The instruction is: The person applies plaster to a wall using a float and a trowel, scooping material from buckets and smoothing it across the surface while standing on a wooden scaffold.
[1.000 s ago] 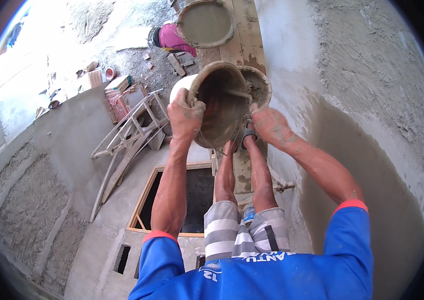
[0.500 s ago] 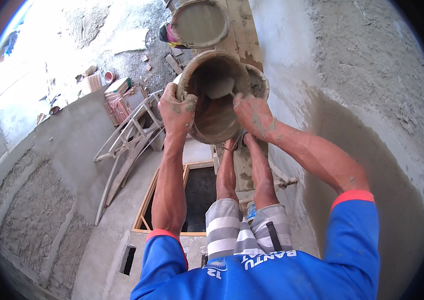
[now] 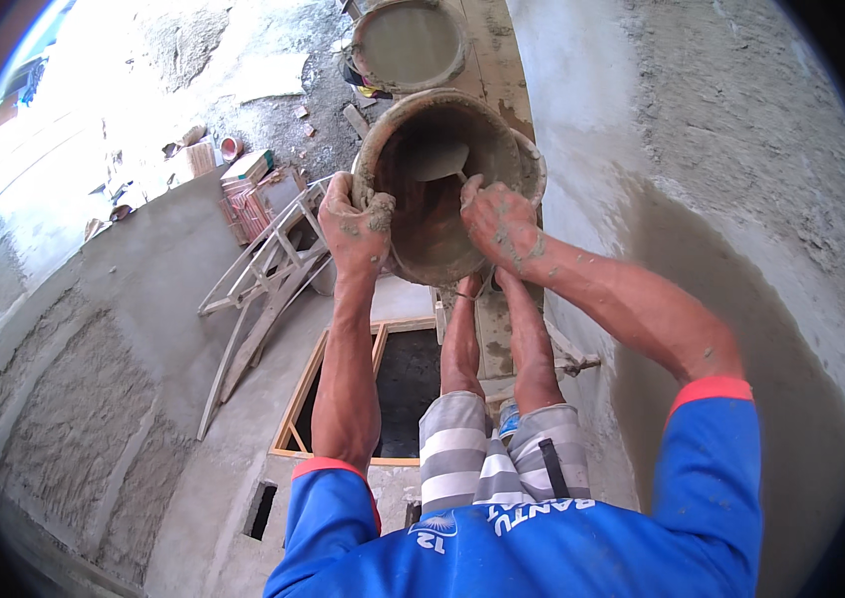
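A mortar-crusted bucket (image 3: 454, 97) is tilted so that its mouth faces me, above my legs and a plank. My left hand (image 3: 355, 229) grips its left rim, fingers curled over the edge and smeared with wet mortar. Closed around the handle of a trowel (image 3: 439, 160) is my right hand (image 3: 499, 225), at the bucket's right side. The trowel's blade lies inside the bucket, against the dark, mortar-coated interior. How much mortar the bucket holds is hard to tell. Partly hidden behind it is another mortar-stained container (image 3: 534, 169).
Beyond stands a round tub (image 3: 460, 62) of grey liquid on the wooden planks (image 3: 494, 60). A plaster wall (image 3: 582, 149) with a damp patch rises at right. To the left are a wooden trestle (image 3: 273, 264), stacked tiles (image 3: 253, 209) and a wood-framed opening (image 3: 305, 394).
The bucket's far rim sits a little higher in view. My right hand and the trowel have shifted slightly left and up inside the bucket. My left hand keeps its grip.
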`<state>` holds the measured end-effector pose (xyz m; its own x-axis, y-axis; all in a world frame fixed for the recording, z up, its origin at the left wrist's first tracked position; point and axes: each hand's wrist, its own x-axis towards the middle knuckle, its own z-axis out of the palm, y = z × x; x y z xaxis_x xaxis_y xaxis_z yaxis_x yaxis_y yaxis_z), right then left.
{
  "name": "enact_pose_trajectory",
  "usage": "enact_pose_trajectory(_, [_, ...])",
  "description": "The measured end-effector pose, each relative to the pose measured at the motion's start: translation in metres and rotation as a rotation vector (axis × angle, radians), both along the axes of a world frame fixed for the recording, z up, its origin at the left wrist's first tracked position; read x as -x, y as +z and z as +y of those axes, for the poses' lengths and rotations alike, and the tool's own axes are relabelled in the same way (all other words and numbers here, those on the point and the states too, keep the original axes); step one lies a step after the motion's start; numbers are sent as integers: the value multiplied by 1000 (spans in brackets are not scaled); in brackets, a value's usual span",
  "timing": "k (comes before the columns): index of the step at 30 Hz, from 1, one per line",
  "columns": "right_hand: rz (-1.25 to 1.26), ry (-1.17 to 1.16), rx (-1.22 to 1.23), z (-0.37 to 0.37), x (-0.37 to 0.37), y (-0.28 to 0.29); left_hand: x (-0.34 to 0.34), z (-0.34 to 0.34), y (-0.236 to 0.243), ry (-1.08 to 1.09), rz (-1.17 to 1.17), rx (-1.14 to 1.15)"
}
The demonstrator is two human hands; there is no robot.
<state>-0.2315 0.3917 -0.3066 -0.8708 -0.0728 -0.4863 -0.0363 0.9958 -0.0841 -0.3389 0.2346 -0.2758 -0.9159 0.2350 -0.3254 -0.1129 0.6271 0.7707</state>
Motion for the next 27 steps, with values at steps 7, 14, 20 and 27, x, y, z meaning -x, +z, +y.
enact_pose_trajectory(7, [-359,155,400,14,-1,26,-12,-12,11,-19,109,-91])
enact_pose_trajectory(14, [-89,-34,308,42,4,45,-6,-29,17,-81,1,-265])
enact_pose_trajectory(20, [-265,140,343,46,-12,51,0,-25,26,7,-119,-288])
enact_pose_trajectory(27, [-172,1,304,43,-26,32,-3,-3,41,-217,101,-168])
